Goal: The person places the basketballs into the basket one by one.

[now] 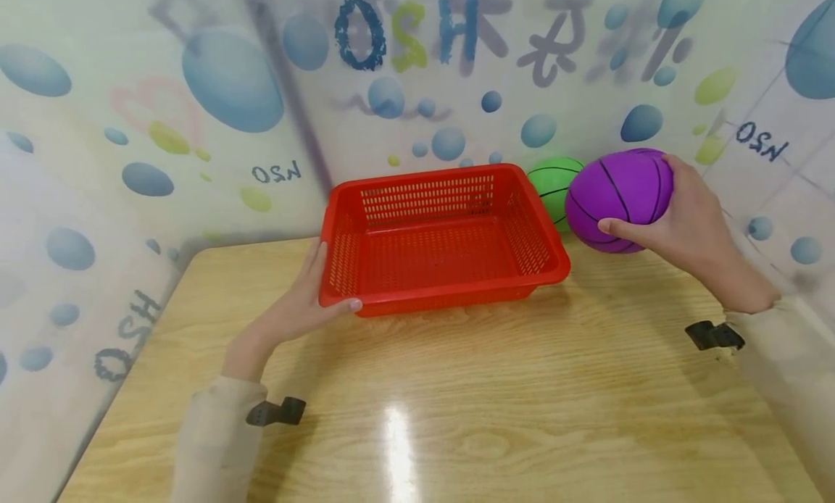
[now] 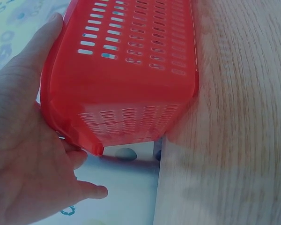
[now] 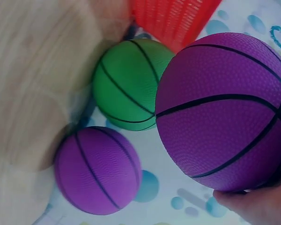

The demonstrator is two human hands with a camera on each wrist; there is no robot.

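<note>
My left hand (image 1: 293, 307) rests on the left front corner of a red plastic basket (image 1: 437, 301). Its thumb lies along the front rim, and its straight, spread fingers reach along the left side. The left wrist view shows this hand (image 2: 28, 140) against the outside of the basket (image 2: 117, 82). Raised at the right, a purple ball (image 1: 613, 191) with black lines is gripped by my right hand (image 1: 694, 231). Behind it, a green ball (image 1: 551, 177) sits beside the basket. A second purple ball (image 3: 98, 171) shows in the right wrist view, near the green ball (image 3: 126, 84).
The basket stands on a wood-grain table (image 1: 483, 394), towards the back. A pale printed wall covering (image 1: 215, 169) with blue bubbles and lettering closes off the back and sides. Both wrists wear dark straps over light sleeves.
</note>
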